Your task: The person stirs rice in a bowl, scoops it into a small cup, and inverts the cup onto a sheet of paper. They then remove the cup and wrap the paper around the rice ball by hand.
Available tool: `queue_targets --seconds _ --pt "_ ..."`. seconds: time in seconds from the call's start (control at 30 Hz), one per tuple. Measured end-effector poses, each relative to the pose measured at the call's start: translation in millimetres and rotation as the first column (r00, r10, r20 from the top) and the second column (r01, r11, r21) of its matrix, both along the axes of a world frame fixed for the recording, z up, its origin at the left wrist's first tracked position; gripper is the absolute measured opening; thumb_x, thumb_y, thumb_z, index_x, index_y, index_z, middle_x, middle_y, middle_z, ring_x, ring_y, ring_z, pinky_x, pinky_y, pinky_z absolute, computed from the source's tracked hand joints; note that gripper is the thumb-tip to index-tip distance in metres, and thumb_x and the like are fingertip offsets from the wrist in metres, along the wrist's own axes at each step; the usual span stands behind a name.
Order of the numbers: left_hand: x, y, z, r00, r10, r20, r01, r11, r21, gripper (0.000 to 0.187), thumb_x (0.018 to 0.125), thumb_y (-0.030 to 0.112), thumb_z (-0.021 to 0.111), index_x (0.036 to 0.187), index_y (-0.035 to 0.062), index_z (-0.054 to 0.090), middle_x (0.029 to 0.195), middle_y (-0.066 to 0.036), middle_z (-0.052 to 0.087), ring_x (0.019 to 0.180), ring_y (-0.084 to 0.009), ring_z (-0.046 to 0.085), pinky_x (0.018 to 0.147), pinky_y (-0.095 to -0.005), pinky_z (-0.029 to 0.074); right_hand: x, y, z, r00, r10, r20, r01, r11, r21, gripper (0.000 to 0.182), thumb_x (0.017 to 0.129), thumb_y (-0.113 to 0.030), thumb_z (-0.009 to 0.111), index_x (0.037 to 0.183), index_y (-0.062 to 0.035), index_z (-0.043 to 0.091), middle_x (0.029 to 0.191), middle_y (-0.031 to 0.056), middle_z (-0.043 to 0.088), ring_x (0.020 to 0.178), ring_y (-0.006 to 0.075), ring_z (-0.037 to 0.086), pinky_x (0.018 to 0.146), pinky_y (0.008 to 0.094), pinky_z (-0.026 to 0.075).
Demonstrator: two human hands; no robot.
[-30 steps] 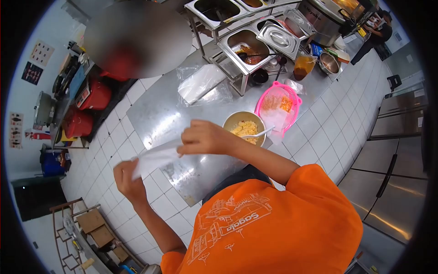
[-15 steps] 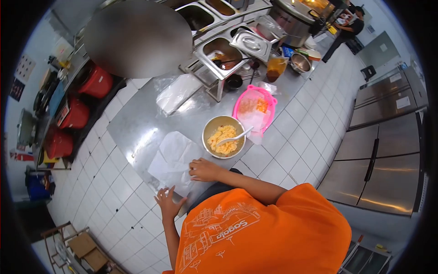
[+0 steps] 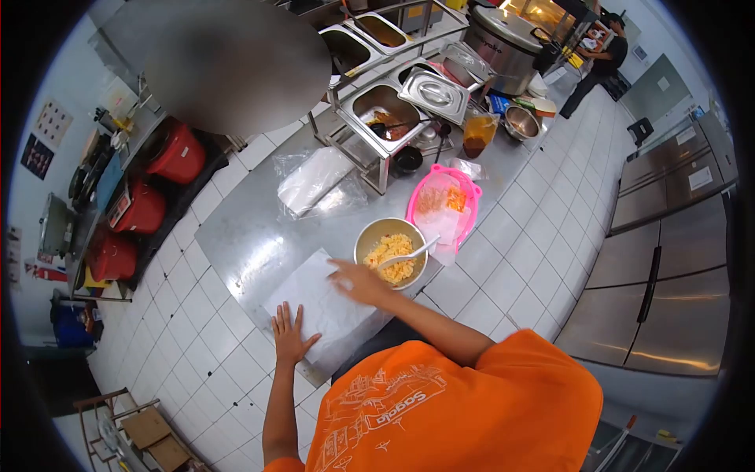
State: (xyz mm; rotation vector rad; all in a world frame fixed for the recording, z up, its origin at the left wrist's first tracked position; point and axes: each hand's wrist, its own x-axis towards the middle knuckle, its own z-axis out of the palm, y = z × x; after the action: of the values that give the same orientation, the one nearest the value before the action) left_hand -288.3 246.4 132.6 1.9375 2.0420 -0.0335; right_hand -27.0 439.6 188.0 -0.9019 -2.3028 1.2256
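Observation:
A sheet of white wrapping paper (image 3: 318, 311) lies on the steel table at its near end, now mostly flat. My left hand (image 3: 291, 340) rests on the paper's left edge with its fingers spread. Over the right part of the sheet is my right hand (image 3: 360, 283), a little blurred, its fingers stretched out and holding nothing. Just beyond it stands a metal bowl (image 3: 364, 242) of yellow-orange rice (image 3: 385, 250). A white spoon (image 3: 410, 255) leans in the rice, its handle over the bowl's right rim.
A pink basket (image 3: 476, 206) holds paper and orange and pale pieces. Stacked white sheets in plastic (image 3: 316, 181) lie farther left. Steel food pans (image 3: 385, 102), a sauce container (image 3: 478, 135) and a large cooker (image 3: 503, 47) stand behind. Another person (image 3: 604, 67) works at the far end.
The wrinkled paper has been spread flatter. My left hand has come down flat on its left edge, and my right hand has moved up and right toward the bowl.

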Motion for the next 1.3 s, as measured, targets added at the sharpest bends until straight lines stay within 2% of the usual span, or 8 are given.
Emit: queue_targets --seconds 0.1,0.47,0.67,0.73,0.9,1.03,1.17,1.3 --pt "-1 6 25 1.0 -0.016 -0.021 0.014 0.996 -0.09 0.105 0.082 0.076 0.061 0.163 0.0198 0.025 0.17 -0.021 0.006 0.157 -0.039 0.003 0.123 -0.0604 0.003 58 82 46 0.794 -0.588 -0.154 0.603 0.794 0.081 0.02 0.083 -0.011 0.067 0.103 -0.0098 0.068 0.102 0.0128 0.066 0.097 0.034 0.065 0.086 0.0458 0.051" --pt "114 106 124 0.872 0.164 0.462 -0.393 0.797 0.458 0.048 0.097 0.01 0.062 0.143 0.0056 0.053 0.14 -0.016 0.058 0.13 -0.031 0.052 0.114 -0.0432 0.036 153 270 -33 0.758 -0.646 0.092 0.425 0.596 0.681 0.022 0.072 -0.021 0.083 0.093 -0.0182 0.076 0.121 0.0079 0.059 0.122 0.0318 0.049 0.102 0.0509 0.037" --pt "210 159 116 -0.057 0.066 0.996 -0.665 0.742 -0.087 0.059 0.099 0.007 0.059 0.153 0.0048 0.035 0.144 -0.019 0.052 0.123 -0.0286 0.058 0.101 -0.0423 0.051 187 144 43 0.932 -0.328 -0.152 0.35 0.716 0.604 0.013 0.074 -0.015 0.078 0.086 -0.0188 0.078 0.117 0.0054 0.061 0.116 0.0301 0.053 0.1 0.0495 0.039" --pt "240 175 127 -0.423 0.023 0.906 -0.499 0.829 -0.254 0.097 0.089 0.042 0.076 0.16 0.0083 0.018 0.156 -0.018 0.037 0.138 -0.033 0.046 0.107 -0.0476 0.047 184 108 63 0.967 -0.162 -0.195 0.243 0.807 0.537 0.015 0.075 -0.014 0.078 0.089 -0.0196 0.078 0.116 0.0047 0.061 0.115 0.0291 0.053 0.099 0.0473 0.039" --pt "258 154 81 -0.509 0.028 0.861 -0.436 0.853 -0.286 0.113 0.078 0.065 0.079 0.157 0.0035 0.026 0.151 -0.013 0.043 0.14 -0.024 0.045 0.115 -0.0415 0.04 181 79 96 0.971 0.126 -0.202 -0.039 0.92 0.389 0.022 0.079 -0.015 0.077 0.101 -0.0187 0.079 0.121 0.0043 0.061 0.115 0.0278 0.054 0.099 0.0428 0.043" --pt "243 143 102 -0.244 0.027 0.969 -0.649 0.738 -0.184 0.111 0.077 0.067 0.079 0.152 0.0004 0.033 0.149 -0.013 0.046 0.137 -0.0233 0.048 0.115 -0.0403 0.04 260 84 90 0.909 0.304 -0.284 -0.387 0.868 -0.31 0.028 0.086 -0.019 0.077 0.113 -0.0108 0.077 0.122 0.0074 0.057 0.113 0.0277 0.055 0.094 0.0406 0.048" --pt "216 133 151 0.659 0.5 0.562 -0.644 0.761 0.077 0.097 0.069 0.031 0.094 0.149 0.0113 0.045 0.131 -0.016 0.052 0.123 -0.03 0.056 0.103 -0.0416 0.05 327 87 65 0.9 0.296 0.32 -0.242 0.95 -0.198 0.024 0.09 -0.021 0.073 0.106 -0.0032 0.075 0.11 0.0092 0.059 0.102 0.0278 0.058 0.09 0.0376 0.049" --pt "211 130 145 0.584 0.642 0.498 -0.776 0.622 0.109 0.092 0.076 0.022 0.09 0.153 0.0134 0.041 0.135 -0.018 0.047 0.118 -0.0292 0.057 0.101 -0.0406 0.05 279 101 62 0.978 0.045 0.205 -0.066 0.993 0.096 0.017 0.087 -0.018 0.074 0.097 -0.0042 0.073 0.101 0.0101 0.06 0.1 0.0287 0.06 0.084 0.0404 0.05"
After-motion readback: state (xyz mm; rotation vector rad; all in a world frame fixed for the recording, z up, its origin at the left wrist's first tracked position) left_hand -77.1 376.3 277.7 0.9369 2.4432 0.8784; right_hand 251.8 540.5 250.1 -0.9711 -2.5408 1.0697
